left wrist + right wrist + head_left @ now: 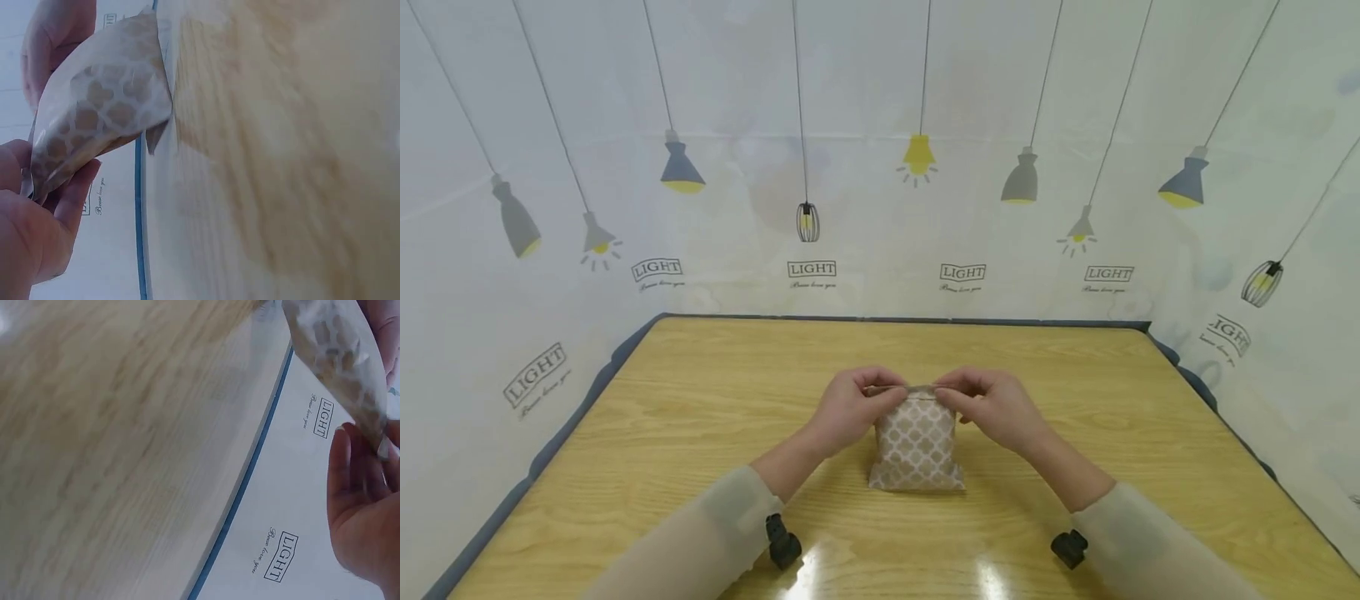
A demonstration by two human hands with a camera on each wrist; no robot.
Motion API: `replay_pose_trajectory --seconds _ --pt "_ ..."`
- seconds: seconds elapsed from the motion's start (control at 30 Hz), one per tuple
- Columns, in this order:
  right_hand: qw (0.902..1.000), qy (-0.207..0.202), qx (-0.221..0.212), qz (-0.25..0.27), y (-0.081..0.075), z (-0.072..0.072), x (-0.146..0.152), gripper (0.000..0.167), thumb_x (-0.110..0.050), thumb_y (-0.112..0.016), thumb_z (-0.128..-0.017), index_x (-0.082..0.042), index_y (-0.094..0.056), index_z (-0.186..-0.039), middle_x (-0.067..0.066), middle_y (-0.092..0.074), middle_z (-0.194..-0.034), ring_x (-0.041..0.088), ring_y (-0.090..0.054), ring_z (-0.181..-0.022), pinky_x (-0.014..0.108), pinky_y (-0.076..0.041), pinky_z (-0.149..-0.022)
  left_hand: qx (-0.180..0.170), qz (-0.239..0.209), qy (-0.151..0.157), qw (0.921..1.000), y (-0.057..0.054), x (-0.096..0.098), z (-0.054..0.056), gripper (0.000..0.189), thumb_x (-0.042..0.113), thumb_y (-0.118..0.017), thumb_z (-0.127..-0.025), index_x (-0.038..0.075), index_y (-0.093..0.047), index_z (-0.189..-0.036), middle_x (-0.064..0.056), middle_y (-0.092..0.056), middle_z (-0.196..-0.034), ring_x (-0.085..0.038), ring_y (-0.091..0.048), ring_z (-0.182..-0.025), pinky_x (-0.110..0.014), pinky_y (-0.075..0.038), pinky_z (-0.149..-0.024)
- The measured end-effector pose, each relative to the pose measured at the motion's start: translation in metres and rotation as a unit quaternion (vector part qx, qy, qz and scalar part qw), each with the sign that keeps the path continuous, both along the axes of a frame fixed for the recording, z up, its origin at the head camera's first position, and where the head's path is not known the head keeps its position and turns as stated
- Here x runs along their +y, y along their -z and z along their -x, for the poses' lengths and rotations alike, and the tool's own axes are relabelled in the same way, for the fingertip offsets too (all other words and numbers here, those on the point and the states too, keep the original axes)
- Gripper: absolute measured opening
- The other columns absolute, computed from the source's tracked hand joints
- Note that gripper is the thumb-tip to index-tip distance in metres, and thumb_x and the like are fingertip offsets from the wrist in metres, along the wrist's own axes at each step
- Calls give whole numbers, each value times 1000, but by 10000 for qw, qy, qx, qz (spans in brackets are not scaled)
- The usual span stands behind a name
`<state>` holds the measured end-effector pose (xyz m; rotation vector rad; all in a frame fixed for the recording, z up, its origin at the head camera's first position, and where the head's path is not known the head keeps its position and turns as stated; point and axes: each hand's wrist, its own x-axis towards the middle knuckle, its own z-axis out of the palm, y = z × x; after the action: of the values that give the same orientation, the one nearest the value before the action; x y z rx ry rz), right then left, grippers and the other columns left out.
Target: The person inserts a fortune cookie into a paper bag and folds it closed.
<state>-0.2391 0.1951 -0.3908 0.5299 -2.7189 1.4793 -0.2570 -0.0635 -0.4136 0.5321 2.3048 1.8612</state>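
A small paper bag (917,442), tan with a white lattice pattern, stands upright on the wooden table in the head view. Its top edge is folded over. My left hand (856,408) pinches the top left corner between thumb and fingers. At the top right corner my right hand (1000,408) does the same. In the left wrist view the bag (106,103) looks bulged, with its lower edge at the tabletop. The right wrist view has the bag (340,356) at its upper right, gripped near its end by the right hand (369,512). What the bag contains is hidden.
The wooden table (715,400) has a dark blue edge strip (865,318) along its back and sides. Behind it hangs a pale backdrop (865,108) printed with lamps. A small black device (782,542) sits at the left sleeve, another black device (1069,548) at the right.
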Motion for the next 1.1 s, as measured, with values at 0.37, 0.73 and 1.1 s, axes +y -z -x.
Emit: replay_pose_trajectory --seconds 0.37,0.73,1.1 --pt "9982 139 475 -328 5 3 -19 9 -18 -78 -103 -15 -86 -103 4 -83 -100 13 -66 -74 23 -55 -62 508 148 -91 9986 0 10 -8 11 16 -75 -105 10 -83 -109 -9 -81 -114 -10 -75 -97 -22 -60 -76" --pt "9989 282 218 -311 0 0 -6 12 -16 -76 -104 -11 -87 -109 7 -84 -103 12 -75 -83 42 -68 -77 307 203 -133 9992 -4 2 -5 11 19 -78 -104 13 -84 -110 -6 -82 -114 -9 -71 -92 -25 -60 -76" --pt "9976 271 -620 144 2 7 8 25 -26 -75 -106 -9 -83 -123 9 -82 -111 16 -78 -92 44 -69 -87 -283 -92 -201 9994 -1 -17 4 15 18 -80 -102 11 -85 -115 -8 -82 -111 -16 -77 -89 -38 -70 -79"
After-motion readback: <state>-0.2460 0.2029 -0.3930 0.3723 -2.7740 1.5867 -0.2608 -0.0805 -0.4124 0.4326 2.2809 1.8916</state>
